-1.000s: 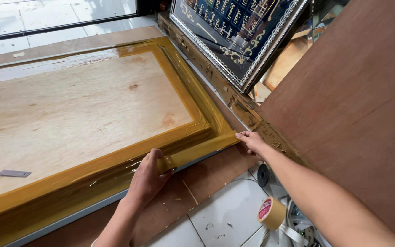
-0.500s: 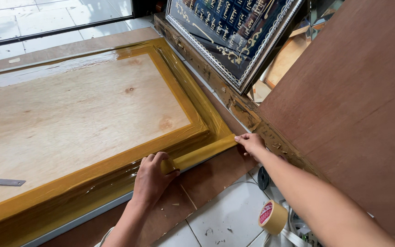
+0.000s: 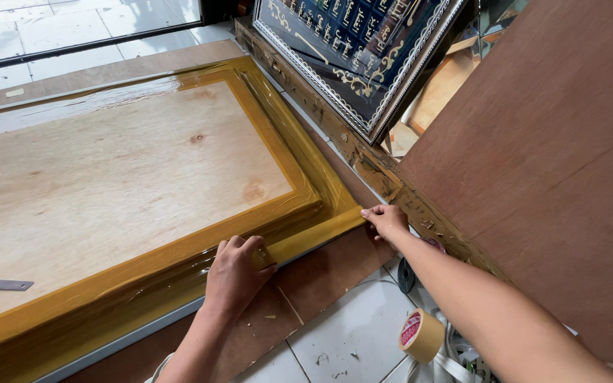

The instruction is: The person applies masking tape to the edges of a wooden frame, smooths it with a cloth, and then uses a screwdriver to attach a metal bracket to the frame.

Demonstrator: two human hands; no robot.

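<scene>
Head view showed your left hand, fingers curled, pressing a strip of brown tape onto the near edge of the taped plywood panel at lower centre, while your right hand, fingers loosely bent and gripping nothing I could make out, pinned the strip's end at the panel's corner, apparently to keep it taut. Room was tight on the right beside the leaning framed picture and brown board; a tape roll lay on the floor tiles below.

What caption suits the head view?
Left hand and right hand press brown tape onto frame back.
</scene>
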